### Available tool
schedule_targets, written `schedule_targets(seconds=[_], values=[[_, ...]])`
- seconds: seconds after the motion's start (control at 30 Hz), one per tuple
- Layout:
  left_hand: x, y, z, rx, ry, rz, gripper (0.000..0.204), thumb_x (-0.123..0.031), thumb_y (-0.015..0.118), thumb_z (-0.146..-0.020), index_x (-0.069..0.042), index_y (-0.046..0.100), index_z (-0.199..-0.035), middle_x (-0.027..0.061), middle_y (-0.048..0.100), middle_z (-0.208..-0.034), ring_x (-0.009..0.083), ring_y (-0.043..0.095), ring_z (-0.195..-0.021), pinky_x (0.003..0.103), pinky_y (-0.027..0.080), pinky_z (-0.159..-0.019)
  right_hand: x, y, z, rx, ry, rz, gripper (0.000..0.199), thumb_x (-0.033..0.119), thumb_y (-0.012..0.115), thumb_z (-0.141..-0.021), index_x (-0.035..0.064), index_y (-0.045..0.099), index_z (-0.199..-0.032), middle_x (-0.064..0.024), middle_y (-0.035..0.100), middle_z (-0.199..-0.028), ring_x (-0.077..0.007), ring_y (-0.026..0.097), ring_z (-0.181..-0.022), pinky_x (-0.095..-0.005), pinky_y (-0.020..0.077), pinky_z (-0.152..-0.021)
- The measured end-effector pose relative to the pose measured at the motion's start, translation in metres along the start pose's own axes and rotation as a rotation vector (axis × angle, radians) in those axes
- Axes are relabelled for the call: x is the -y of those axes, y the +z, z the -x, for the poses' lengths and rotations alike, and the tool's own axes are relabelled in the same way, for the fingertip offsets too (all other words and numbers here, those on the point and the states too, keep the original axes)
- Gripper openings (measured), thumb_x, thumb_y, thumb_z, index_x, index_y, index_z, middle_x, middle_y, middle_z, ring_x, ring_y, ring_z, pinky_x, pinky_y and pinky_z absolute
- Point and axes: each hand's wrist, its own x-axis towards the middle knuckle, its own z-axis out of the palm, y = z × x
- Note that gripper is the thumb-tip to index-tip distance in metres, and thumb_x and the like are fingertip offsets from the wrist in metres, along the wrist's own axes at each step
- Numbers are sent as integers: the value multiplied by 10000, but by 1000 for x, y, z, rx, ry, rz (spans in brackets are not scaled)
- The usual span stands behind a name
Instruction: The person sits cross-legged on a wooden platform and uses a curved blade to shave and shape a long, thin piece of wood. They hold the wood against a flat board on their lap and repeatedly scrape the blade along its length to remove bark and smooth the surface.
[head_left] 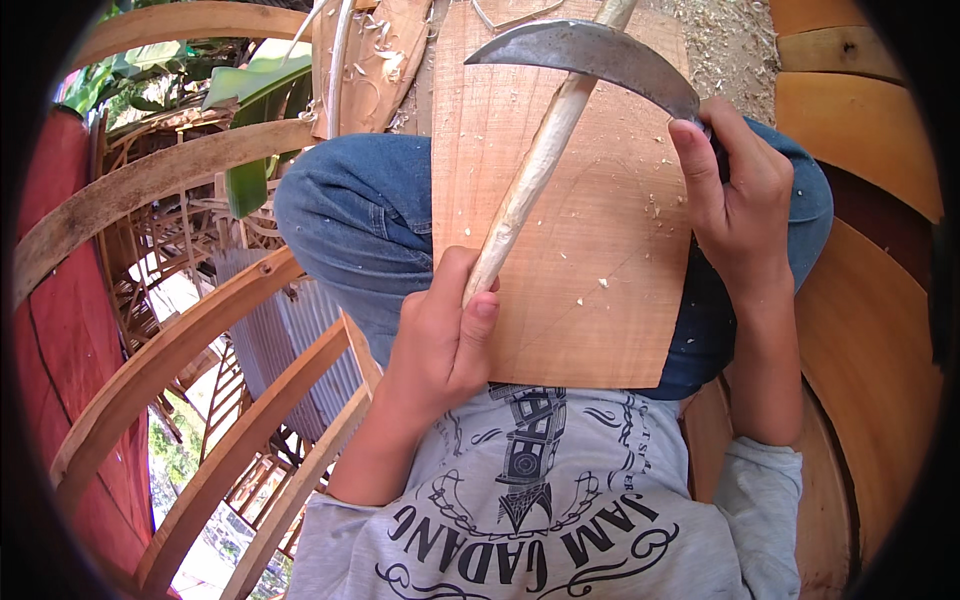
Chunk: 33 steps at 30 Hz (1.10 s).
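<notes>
My left hand is closed around the near end of a pale peeled wooden stick, which slants up and away to the right. In my right hand is a sickle; its handle is mostly hidden by the fingers. The curved steel blade crosses the stick near its far part, lying over it with the tip pointing left. Whether the edge bites into the wood cannot be made out. Beneath both, a broad wooden board rests across my lap, with a few small shavings on it.
Wood shavings cover the surface beyond the board at the far right. A wooden piece with curled shavings lies at the far left. Curved wooden slats form an open railing on the left; wooden planks curve along the right.
</notes>
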Motion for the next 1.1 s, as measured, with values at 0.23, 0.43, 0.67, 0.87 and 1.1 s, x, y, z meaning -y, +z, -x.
schedule_targets(seconds=[0.23,0.43,0.67,0.87,1.1], values=[[1,-3,7,-25,37,-130,382,-348,363,-984,4,492,-915,45,448,-609,117,459,-504,250,346,-475,4,0,1,-29,-34,-56,208,203,699,-809,36,577,-787,-89,521,-589,-229,525,-471,-308,396,-432],[10,-6,10,-22,83,-153,406,-376,374,-979,3,497,-901,47,460,-621,120,472,-506,250,360,-476,14,0,8,62,-178,-81,208,178,685,-824,6,574,-788,-102,515,-585,-216,525,-474,-290,388,-437],[19,-11,8,-71,139,-118,444,-422,384,-967,-2,494,-876,33,461,-616,108,457,-491,245,344,-457,24,2,17,67,-152,-145,206,161,699,-806,17,558,-766,-91,495,-572,-219,504,-450,-298,381,-423],[24,-20,10,-48,144,-109,466,-447,389,-962,-3,494,-865,12,452,-595,100,442,-483,235,329,-449,34,3,23,230,-319,-58,188,146,697,-802,12,571,-765,-78,517,-572,-208,501,-448,-280,375,-419],[35,-17,18,-95,214,-80,468,-432,389,-966,14,506,-888,20,456,-593,101,450,-493,235,340,-457,46,7,27,224,-286,-106,165,130,690,-800,7,590,-753,-73,518,-578,-158,501,-455,-268,383,-428]])
